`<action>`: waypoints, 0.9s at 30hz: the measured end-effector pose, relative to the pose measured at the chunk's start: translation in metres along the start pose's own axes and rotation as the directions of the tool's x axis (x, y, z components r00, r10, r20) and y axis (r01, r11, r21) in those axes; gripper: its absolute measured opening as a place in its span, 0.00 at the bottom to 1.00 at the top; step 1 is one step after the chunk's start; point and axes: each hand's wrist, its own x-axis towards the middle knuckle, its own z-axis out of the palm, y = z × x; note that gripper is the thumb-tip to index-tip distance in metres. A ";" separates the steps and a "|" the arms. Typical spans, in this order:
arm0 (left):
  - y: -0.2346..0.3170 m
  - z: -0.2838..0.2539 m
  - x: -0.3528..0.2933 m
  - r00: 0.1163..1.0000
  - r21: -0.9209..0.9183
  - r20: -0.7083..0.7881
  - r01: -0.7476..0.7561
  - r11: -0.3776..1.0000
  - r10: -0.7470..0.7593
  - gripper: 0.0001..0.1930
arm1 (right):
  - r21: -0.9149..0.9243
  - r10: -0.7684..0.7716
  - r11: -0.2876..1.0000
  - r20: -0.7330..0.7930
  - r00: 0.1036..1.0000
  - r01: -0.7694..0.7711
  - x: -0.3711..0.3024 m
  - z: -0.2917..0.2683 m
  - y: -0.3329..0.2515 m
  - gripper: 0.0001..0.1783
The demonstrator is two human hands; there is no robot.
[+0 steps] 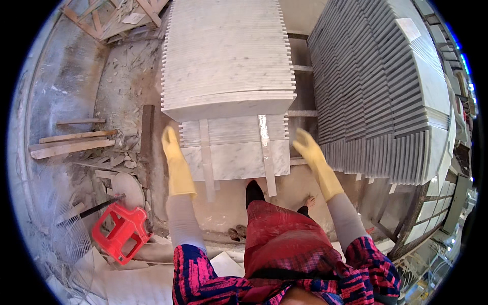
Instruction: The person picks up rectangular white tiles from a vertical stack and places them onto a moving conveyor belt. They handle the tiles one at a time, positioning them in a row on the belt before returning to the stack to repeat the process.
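Note:
A tall stack of pale grey-veined marble slabs (226, 56) stands in front of me, its edges stepped at both sides. Below it, a lower run of the same slabs (229, 157) shows, crossed by two narrow strips (207, 162) that jut toward me. Just off the stack's left side is my left hand (173, 150) in a yellow rubber glove, fingers stretched and holding nothing. On the right side my right hand (310, 148), gloved alike, reaches toward the lower slabs with fingers extended. It appears empty, with a gap between it and the stone.
Another big stack of slabs (376, 91) rises at the right. At the left lie wooden bars (76, 142), stone scraps and an overturned red plastic stool (122, 231); a fan guard (71, 249) stands near it. My red apron (284, 239) hangs below.

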 end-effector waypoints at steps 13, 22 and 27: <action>0.052 0.066 0.088 0.999 -0.163 -0.033 0.035 0.986 -0.041 0.39 | -0.118 0.153 0.975 -0.243 0.958 -0.186 0.121 0.043 -0.083 0.44; 0.039 0.051 0.045 0.993 -0.110 -0.119 -0.039 0.993 0.026 0.27 | -0.084 0.193 0.968 -0.343 0.919 -0.235 0.133 0.046 -0.081 0.41; 0.018 0.027 0.046 0.993 -0.139 0.025 -0.108 0.984 0.112 0.21 | -0.047 0.159 0.981 -0.346 0.925 -0.187 0.119 0.045 -0.068 0.36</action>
